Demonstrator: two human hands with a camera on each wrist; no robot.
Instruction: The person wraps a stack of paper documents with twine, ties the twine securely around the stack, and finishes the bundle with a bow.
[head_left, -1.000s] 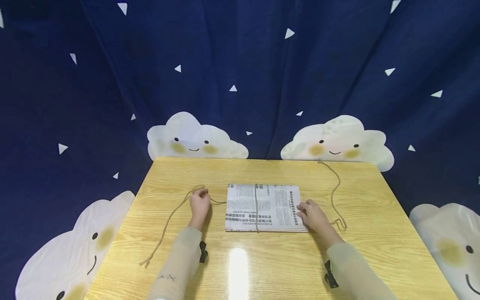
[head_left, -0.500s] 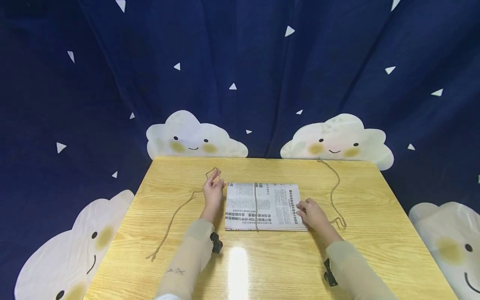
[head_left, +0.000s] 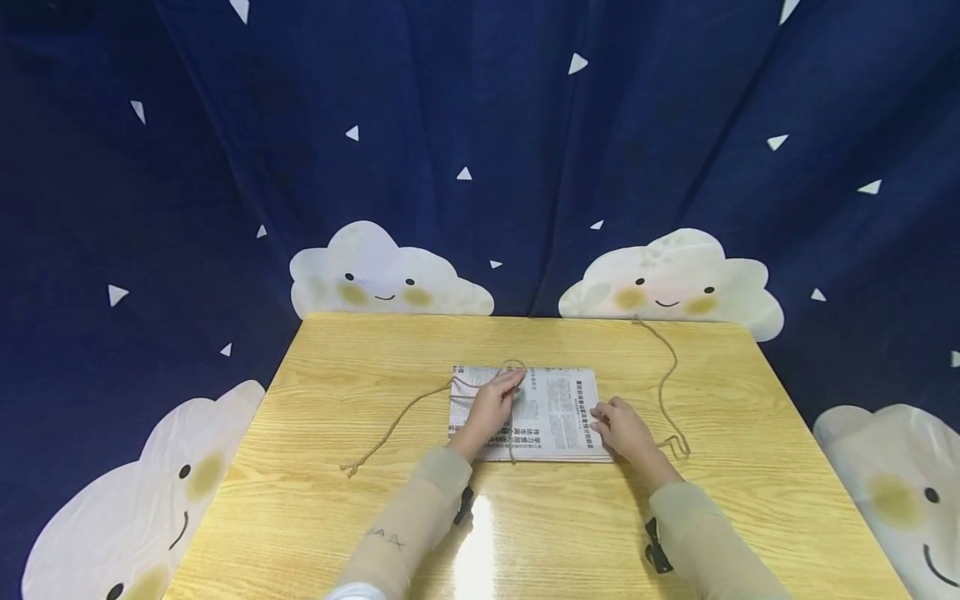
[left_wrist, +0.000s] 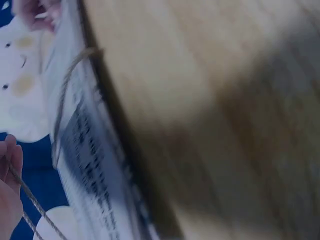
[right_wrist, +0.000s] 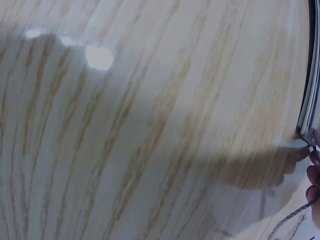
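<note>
Leftward of the newspaper bundle (head_left: 558,417) half a second ago, the left hand (head_left: 491,408) has since swung right and over it, drawing the jute twine (head_left: 402,414) along; its frayed end has slid closer to the bundle's left edge. By contrast, the right hand (head_left: 624,427) shows no visible shift.

Flat on the tabletop (head_left: 367,354), the bundle lies in front of the person, between the 2 forearms' reach, its long axis running left to right. 1 crosswise strand (left_wrist: 61,107) spans the short axis near the middle, at roughly a right angle to that length. Everything seems to hinge on this crossing: the left hand is the nearer of the 2, right over the strand toward the bundle's far edge, while the right hand sits off at the short right edge.

Between its fingers and thumb the left hand pinches the twine, a small loop arching above the fingertips. Bent fingers of the right hand meet the bundle's right edge, where more twine emerges; I cannot tell whether they grip paper, cord or neither. Beyond that hand, a loose twine length (head_left: 662,392) winds to the tabletop's far edge.
</note>
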